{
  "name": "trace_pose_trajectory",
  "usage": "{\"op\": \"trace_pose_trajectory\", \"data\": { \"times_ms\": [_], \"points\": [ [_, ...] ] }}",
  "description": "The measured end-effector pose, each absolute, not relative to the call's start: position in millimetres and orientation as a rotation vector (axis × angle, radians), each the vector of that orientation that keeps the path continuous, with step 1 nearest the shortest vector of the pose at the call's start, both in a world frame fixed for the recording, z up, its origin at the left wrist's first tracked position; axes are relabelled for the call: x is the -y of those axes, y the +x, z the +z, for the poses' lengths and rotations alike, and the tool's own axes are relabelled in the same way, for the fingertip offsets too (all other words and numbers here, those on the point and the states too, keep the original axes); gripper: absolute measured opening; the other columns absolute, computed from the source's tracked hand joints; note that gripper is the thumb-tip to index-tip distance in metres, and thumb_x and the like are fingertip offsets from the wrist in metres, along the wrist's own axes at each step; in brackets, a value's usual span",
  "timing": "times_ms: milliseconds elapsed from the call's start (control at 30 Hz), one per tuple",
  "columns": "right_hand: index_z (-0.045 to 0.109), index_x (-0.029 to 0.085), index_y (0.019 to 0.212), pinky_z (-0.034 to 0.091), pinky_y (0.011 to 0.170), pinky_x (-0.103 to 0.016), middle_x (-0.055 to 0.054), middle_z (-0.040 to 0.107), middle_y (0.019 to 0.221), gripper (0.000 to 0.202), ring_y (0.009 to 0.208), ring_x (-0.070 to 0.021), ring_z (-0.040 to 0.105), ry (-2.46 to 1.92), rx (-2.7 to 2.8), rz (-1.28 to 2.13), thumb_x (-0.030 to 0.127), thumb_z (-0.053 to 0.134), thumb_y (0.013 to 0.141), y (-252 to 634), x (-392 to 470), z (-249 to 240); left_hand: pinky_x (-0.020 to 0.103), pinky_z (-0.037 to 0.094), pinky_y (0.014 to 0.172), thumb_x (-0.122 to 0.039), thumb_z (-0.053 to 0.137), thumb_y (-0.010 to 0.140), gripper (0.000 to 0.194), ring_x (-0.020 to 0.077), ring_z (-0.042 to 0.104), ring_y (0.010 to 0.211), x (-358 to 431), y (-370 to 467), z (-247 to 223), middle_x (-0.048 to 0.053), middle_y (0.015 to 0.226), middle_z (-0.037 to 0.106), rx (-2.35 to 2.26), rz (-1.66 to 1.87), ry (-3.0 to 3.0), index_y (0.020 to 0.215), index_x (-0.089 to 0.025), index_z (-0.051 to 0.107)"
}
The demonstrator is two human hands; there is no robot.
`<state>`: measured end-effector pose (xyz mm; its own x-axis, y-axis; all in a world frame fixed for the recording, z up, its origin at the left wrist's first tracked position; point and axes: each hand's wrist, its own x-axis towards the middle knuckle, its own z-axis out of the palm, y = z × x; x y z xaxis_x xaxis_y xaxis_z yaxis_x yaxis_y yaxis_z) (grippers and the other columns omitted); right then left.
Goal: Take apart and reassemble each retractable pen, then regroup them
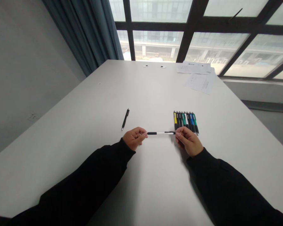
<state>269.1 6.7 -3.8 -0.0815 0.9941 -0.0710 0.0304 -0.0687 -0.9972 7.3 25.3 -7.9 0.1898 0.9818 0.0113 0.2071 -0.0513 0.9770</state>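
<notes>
A white and black pen (160,133) is held level between my two hands, above the white table (153,182). My left hand (135,138) pinches the end by its black grip. At the clip end, my right hand (189,141) closes thumb and fingers on the pen. Just beyond the right hand lies a row of several pens (185,120) side by side, in yellow, black, green, white and blue; the hand hides part of their lower ends. A single black pen (125,119) lies apart, beyond my left hand and slightly tilted.
Paper sheets (199,78) lie at the table's far right corner. Two small cable-hole covers (163,67) sit near the far edge. Behind the table are a dark-framed window (155,26) and a blue curtain (91,31); a grey wall (25,62) runs along the left.
</notes>
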Motion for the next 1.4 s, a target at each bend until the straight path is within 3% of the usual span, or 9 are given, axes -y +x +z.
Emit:
{"op": "trace_pose_trajectory", "data": {
  "times_ms": [200,300,400,567,700,900,1067,1200,1400],
  "points": [
    [0.05,0.021,0.089,0.031,0.033,-0.017,0.007,0.055,0.058,0.027,0.037,-0.0062,0.043,-1.205,1.242,1.326,0.043,0.064,0.083,270,-7,-5,0.017,0.042,0.039,-0.037,0.071,0.074,0.032,0.0059,0.053,0.042,-28,4,-6,0.007,0.078,0.071,-1.1,0.925,1.342,0.088,-0.011,0.06],
    [0.051,0.021,0.091,0.03,0.033,-0.018,0.006,0.055,0.059,0.027,0.038,-0.0067,0.043,-1.137,1.245,1.366,0.043,0.064,0.084,271,-8,-5,0.02,0.047,0.038,-0.042,0.077,0.068,0.042,0.015,0.065,0.052,-27,-1,2,0.013,0.087,0.073,-0.91,0.635,1.141,0.09,-0.01,0.059],
    [0.054,0.019,0.091,0.027,0.036,-0.018,0.004,0.057,0.06,0.027,0.042,-0.0073,0.045,-1.064,1.304,1.434,0.043,0.065,0.084,271,-8,-2,0.029,0.057,0.048,-0.047,0.075,0.071,0.046,0.0233,0.071,0.068,-19,3,7,0.016,0.088,0.073,-0.658,0.318,0.919,0.092,-0.008,0.064],
    [0.057,0.017,0.094,0.03,0.04,-0.02,0.001,0.059,0.064,0.028,0.048,-0.0084,0.048,-0.982,1.382,1.538,0.041,0.067,0.084,263,-2,3,0.022,0.054,0.057,-0.033,0.083,0.067,0.044,0.0138,0.067,0.062,1,24,1,0.01,0.076,0.072,-0.534,0.205,0.855,0.098,-0.009,0.065],
    [0.053,0.019,0.108,0.033,0.041,-0.02,0.002,0.06,0.068,0.034,0.049,-0.0092,0.05,-0.985,1.363,1.559,0.044,0.062,0.086,248,11,6,0.024,0.053,0.062,-0.033,0.085,0.063,0.041,0.0156,0.069,0.068,4,35,-4,0.01,0.079,0.073,-0.585,0.475,0.833,0.088,-0.01,0.062],
    [0.059,0.016,0.088,0.039,0.052,-0.023,-0.003,0.063,0.071,0.033,0.055,-0.01,0.054,-1.141,1.623,1.549,0.047,0.049,0.094,234,29,11,0.031,0.054,0.074,-0.024,0.086,0.061,0.031,0.0169,0.068,0.077,-8,36,-11,0.005,0.081,0.071,-0.674,0.974,0.976,0.077,-0.012,0.062],
    [0.058,0.016,0.078,0.036,0.049,-0.023,-0.001,0.06,0.063,0.039,0.051,-0.0095,0.05,-1.163,1.594,1.528,0.047,0.043,0.097,234,31,11,0.026,0.047,0.063,-0.026,0.081,0.065,0.028,0.0125,0.06,0.066,-3,34,0,0.004,0.075,0.066,-0.798,0.956,1.276,0.076,-0.013,0.06],
    [0.056,0.016,0.075,0.037,0.048,-0.023,0.001,0.057,0.058,0.038,0.048,-0.0089,0.047,-1.15,1.585,1.555,0.046,0.046,0.095,232,31,16,0.022,0.034,0.052,-0.035,0.065,0.079,0.023,0.0086,0.046,0.055,5,33,11,-0.001,0.065,0.055,-0.923,0.814,1.589,0.08,-0.014,0.055],
    [0.058,0.015,0.074,0.038,0.046,-0.022,0.001,0.057,0.054,0.035,0.045,-0.0082,0.048,-1.094,1.564,1.583,0.043,0.051,0.094,229,33,20,0.026,0.03,0.058,-0.035,0.041,0.091,0.034,0.0103,0.037,0.056,7,32,10,-0.003,0.058,0.039,-0.782,0.693,1.993,0.062,-0.018,0.044]
  ]
}}
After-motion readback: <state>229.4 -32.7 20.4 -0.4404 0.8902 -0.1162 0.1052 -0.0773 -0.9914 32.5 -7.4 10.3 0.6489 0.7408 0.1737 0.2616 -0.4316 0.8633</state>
